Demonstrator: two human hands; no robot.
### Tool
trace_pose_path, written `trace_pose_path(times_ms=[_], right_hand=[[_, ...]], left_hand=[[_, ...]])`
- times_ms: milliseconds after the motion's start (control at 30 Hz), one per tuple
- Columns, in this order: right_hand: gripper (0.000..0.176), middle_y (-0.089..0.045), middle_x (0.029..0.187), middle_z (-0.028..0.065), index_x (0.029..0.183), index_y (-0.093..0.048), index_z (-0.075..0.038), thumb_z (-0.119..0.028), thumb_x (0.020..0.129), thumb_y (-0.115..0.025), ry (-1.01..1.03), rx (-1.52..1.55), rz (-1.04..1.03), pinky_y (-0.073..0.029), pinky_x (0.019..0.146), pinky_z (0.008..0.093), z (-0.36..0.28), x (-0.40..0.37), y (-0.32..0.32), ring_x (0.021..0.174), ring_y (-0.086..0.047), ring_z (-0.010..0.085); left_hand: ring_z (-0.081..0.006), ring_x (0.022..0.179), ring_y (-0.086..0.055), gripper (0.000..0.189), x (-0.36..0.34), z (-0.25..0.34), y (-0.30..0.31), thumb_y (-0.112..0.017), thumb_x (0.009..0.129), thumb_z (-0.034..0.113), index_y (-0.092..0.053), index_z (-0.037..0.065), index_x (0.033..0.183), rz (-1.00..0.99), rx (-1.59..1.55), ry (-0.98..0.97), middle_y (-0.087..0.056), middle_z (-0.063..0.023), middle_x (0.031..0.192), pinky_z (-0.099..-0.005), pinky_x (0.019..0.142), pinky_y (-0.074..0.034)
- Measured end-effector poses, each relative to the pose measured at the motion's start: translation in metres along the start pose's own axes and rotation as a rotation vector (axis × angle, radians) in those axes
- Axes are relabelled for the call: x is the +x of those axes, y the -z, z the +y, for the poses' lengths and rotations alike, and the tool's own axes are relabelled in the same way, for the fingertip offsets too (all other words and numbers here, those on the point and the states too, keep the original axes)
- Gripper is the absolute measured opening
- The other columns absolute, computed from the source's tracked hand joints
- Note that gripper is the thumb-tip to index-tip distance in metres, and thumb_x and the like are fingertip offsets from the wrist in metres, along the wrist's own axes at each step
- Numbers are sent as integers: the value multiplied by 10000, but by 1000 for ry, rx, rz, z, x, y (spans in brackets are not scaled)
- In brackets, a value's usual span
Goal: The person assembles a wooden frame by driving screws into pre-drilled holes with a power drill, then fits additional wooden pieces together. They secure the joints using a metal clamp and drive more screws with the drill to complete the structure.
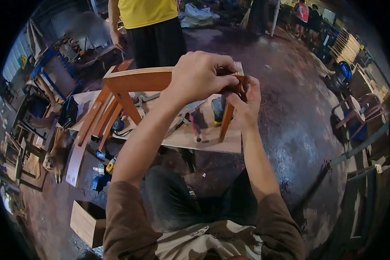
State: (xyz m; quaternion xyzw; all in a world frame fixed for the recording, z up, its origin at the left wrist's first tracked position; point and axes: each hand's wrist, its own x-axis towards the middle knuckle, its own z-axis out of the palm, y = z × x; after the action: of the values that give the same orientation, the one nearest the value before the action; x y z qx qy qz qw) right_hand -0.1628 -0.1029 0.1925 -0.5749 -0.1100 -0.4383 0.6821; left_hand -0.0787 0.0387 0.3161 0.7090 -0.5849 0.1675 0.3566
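A reddish-brown wooden frame with two legs stands on a low plywood board. At its right corner my left hand is closed, thumb and fingers pinched at the frame's end; what lies between them is too small to make out. Just below and to the right, my right hand has its fingers bent against the same corner, near the top of the right leg. Beneath the frame lie a red-handled tool, pliers-like metal tools and a dark, yellow-edged tool.
Loose wooden strips lie left of the frame. A person in a yellow shirt stands behind it. A wooden box, a yellow drill and a dog are on the left. Wooden chairs stand at the right.
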Motion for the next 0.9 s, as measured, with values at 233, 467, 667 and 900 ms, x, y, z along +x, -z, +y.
trace_pose_path(times_ms=[233,467,667,900], right_hand=[[429,-618,1108,86,1178,-500,-32,74,804,-681,-26,63,1,-548,918,321,0,8,-1,1021,-635,156],[398,-665,1053,72,1109,-553,-36,36,781,-766,-58,-16,-31,-535,901,293,-3,4,6,969,-652,140],[477,-676,1054,46,1123,-567,-63,22,722,-810,-52,-531,-60,-536,889,302,-38,-13,4,968,-650,129],[568,-649,1162,80,1214,-557,-75,4,718,-823,35,-307,51,-526,850,279,-88,-90,-24,974,-628,125]], left_hand=[[-252,736,-731,243,-1,-6,-4,-792,800,294,-758,131,977,23,17,-49,-739,-91,805,-322,669,-551],[-212,783,-749,290,-6,-6,-10,-807,803,288,-759,117,1032,33,48,-34,-755,-91,862,-307,707,-570],[-246,764,-734,297,-28,14,-4,-813,778,258,-749,126,1037,110,107,-160,-741,-92,863,-325,668,-563],[-167,635,-656,383,-122,81,-1,-757,669,101,-728,121,1050,229,254,-379,-713,-42,841,-303,537,-503]])
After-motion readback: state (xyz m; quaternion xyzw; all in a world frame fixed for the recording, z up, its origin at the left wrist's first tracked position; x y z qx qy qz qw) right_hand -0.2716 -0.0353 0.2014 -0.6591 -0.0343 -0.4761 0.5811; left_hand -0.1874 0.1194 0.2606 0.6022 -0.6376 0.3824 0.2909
